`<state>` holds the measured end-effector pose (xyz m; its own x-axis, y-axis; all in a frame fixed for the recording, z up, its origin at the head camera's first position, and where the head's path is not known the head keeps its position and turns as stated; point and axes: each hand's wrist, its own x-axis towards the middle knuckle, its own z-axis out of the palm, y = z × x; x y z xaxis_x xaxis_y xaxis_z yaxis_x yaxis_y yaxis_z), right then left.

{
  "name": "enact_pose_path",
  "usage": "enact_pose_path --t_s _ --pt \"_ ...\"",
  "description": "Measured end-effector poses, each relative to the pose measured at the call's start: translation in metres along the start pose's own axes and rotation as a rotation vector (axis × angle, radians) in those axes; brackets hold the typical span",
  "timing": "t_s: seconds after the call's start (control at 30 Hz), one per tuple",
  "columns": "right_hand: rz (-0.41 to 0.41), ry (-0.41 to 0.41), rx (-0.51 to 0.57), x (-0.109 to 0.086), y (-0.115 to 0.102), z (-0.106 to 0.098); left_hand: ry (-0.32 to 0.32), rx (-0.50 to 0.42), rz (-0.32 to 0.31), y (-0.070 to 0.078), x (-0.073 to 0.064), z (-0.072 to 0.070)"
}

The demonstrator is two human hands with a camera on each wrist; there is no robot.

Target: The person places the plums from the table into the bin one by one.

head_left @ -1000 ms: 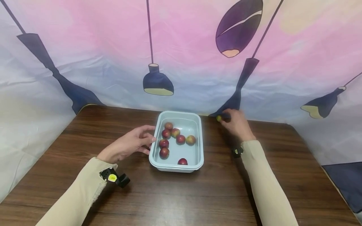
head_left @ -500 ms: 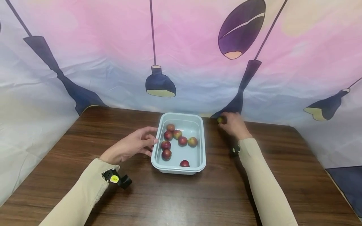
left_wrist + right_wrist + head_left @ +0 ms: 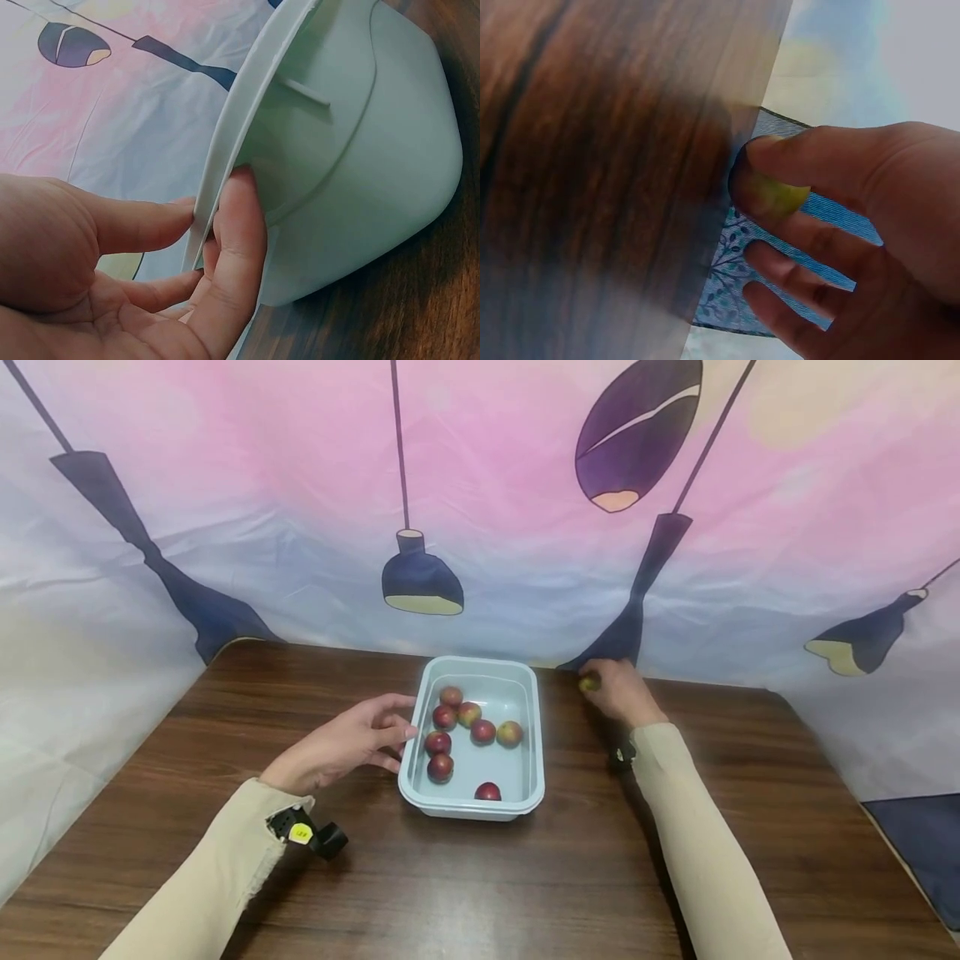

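A pale blue-green plastic tub stands mid-table in the head view with several small red and yellow plums lying inside it. My left hand pinches the tub's left rim; the left wrist view shows the thumb on the rim's upper side and fingers beneath the lip. Near the table's back edge, to the right of the tub, my right hand holds one plum, dark red and yellow-green. Thumb and index finger grip it, while the other fingers are spread apart in the right wrist view.
The dark wooden table ends at the back against a hanging cloth printed with lamps. Black wrist cameras, such as the left one, sit at both cuffs.
The right hand and its plum have shifted slightly toward the person. Left hand and tub keep their places; the head view itself sways a little.
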<state>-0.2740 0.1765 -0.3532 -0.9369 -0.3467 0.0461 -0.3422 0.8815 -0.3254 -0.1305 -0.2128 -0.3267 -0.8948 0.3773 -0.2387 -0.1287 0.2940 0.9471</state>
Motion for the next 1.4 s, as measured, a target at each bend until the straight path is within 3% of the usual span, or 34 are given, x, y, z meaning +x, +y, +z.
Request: enact_pose_path --t_s 0.6,1.4 --pt "-0.005 -0.025 0.029 -0.008 -0.007 -0.014 -0.006 0.002 -0.002 0.000 0.000 -0.001" --pt "-0.167 0.028 0.001 -0.022 -0.039 -0.045 -0.014 -0.017 -0.004 0.000 0.001 -0.002"
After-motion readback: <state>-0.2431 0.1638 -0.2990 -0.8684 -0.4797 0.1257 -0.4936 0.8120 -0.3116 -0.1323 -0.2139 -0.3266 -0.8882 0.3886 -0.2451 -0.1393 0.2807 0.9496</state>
